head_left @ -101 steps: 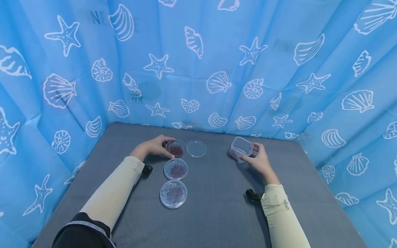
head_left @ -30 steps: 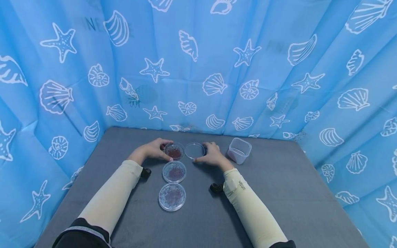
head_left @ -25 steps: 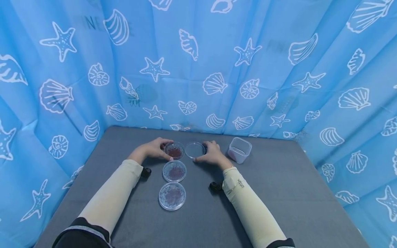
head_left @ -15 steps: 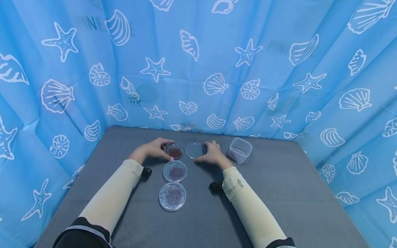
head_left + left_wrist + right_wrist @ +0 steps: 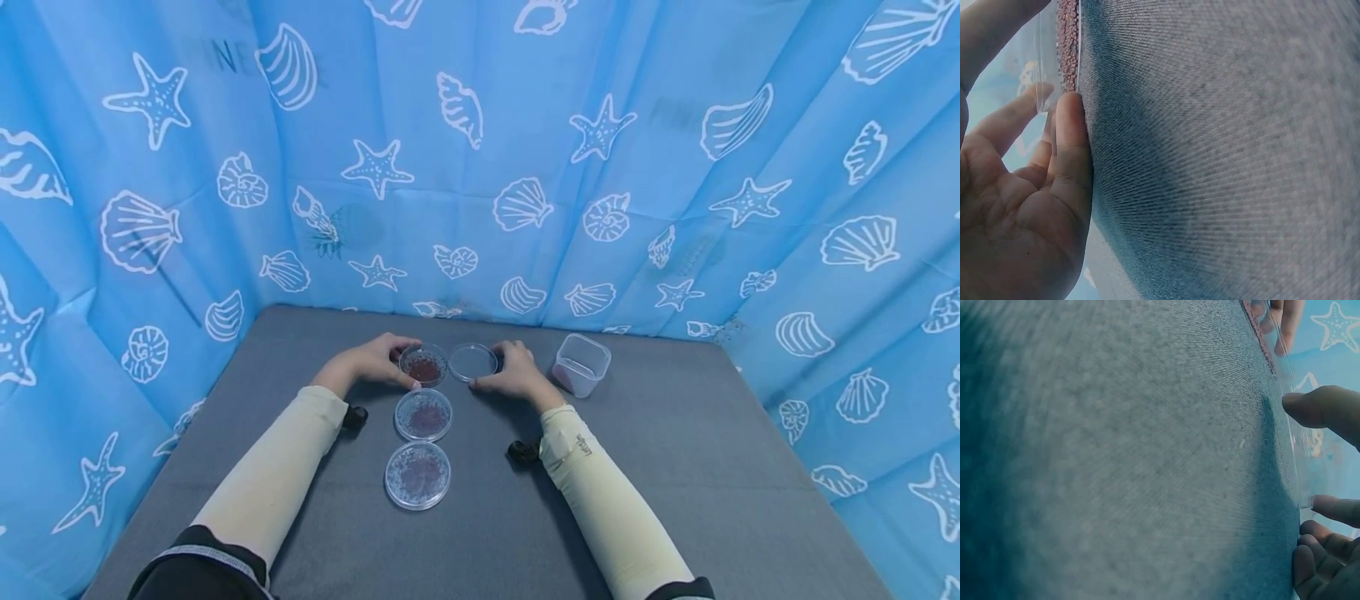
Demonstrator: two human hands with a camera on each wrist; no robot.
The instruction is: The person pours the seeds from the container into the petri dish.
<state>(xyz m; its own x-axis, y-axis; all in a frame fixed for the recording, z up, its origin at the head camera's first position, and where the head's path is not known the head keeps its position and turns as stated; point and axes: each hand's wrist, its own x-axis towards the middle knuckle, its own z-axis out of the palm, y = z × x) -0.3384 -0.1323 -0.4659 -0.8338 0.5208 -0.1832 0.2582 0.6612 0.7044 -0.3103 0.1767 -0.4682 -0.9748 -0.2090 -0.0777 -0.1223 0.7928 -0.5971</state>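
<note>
In the head view my left hand [image 5: 371,360] grips the rim of a round clear petri dish [image 5: 424,368] holding reddish-brown grains. The left wrist view shows the grains [image 5: 1067,47] through its wall, my thumb at the dish's lower edge. Just right of it, my right hand [image 5: 517,373] holds a clear petri dish lid [image 5: 471,363] between thumb and fingers, at or close to the table surface. Two more petri dishes with reddish contents stand in line towards me, a middle dish [image 5: 423,418] and a near dish [image 5: 417,479].
A square clear plastic tub [image 5: 582,365] with pinkish contents stands right of my right hand. The grey cloth-covered table [image 5: 637,517] reaches back to a blue curtain [image 5: 480,150] with white shell and starfish prints.
Over three seconds ago my right hand held the tub tilted; since then it has set it upright and moved left to the petri dish lid. Over the last second both hands stay nearly still.
</note>
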